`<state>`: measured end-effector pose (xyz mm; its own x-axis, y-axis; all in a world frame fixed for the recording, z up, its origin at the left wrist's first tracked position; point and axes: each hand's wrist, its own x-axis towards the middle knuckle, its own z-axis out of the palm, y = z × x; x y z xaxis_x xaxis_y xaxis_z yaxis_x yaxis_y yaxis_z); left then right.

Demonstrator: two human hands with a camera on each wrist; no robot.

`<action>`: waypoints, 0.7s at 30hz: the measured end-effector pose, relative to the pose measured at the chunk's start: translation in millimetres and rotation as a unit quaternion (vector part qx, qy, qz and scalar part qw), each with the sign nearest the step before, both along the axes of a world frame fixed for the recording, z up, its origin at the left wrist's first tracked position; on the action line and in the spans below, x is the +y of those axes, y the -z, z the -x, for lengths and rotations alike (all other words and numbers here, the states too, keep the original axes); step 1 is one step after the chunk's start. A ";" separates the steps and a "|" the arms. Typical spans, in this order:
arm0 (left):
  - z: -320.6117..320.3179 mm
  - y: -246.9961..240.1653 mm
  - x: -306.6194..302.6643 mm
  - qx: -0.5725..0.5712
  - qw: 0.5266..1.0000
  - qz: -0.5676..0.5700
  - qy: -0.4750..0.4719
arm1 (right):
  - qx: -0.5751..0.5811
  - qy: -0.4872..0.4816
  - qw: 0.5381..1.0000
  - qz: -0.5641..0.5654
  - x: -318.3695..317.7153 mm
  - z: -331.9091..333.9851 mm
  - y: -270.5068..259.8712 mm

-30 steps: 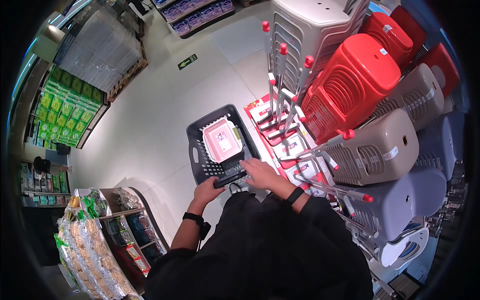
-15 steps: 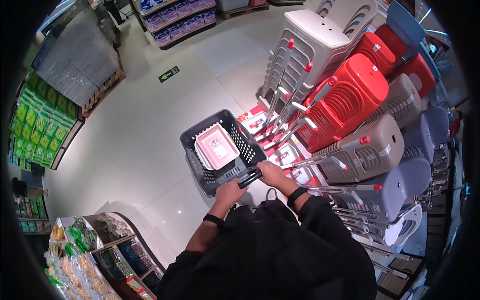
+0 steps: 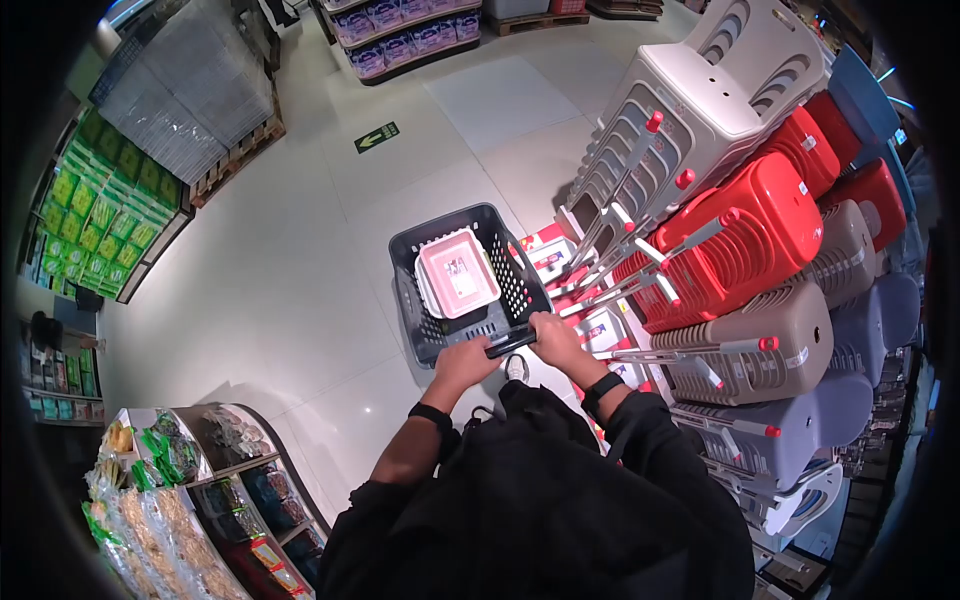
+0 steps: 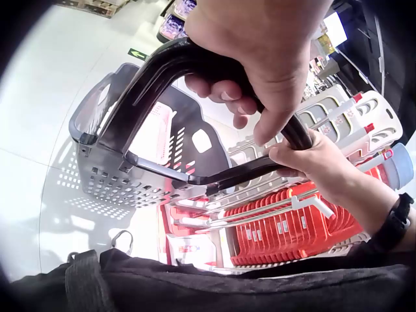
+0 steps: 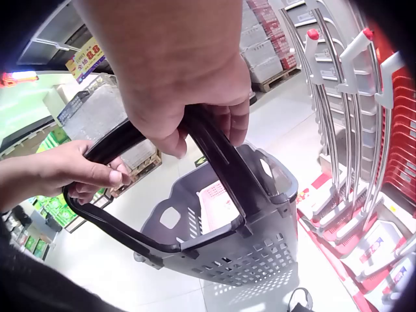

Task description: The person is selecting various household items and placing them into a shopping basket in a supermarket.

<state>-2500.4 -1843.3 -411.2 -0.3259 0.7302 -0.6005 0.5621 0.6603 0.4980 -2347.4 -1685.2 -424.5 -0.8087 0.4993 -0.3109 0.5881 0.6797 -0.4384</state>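
Observation:
A dark grey shopping basket with slotted walls is in front of me in the head view. Its black handle is raised toward my body. My left hand grips the left part of this handle, fingers curled under it in the left wrist view. On the right end, my right hand holds the same handle, its fingers wrapped round the bar. Inside the basket lies a pink rectangular plastic container with a label, stacked on a white one.
Close on the right stand flat mops and stacked stools, including red ones. A shelf with bagged goods is at lower left. Green packs and a wrapped pallet stack line the left. Tiled floor stretches ahead.
The right hand's fingers, stretched forward by the handle a second ago, now curl round it. Both hands and the handle have shifted right in the head view, where the surroundings have also shifted.

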 end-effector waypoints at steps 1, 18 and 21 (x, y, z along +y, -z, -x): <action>14.0 -0.7 13.9 0.008 1.000 0.008 0.006 | 0.031 0.000 1.000 -0.004 6.2 11.7 6.8; 103.8 22.8 69.8 0.032 0.998 0.006 0.048 | -0.013 0.052 0.998 0.038 46.4 95.7 22.6; 116.8 29.4 76.3 0.027 0.998 0.014 0.061 | -0.016 0.090 0.996 0.026 46.2 107.2 24.1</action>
<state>-2617.2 -1766.9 -440.6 -0.2679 0.7496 -0.6052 0.6656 0.5982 0.4463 -2454.6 -1639.0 -448.6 -0.6975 0.6171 -0.3644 0.7120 0.5392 -0.4497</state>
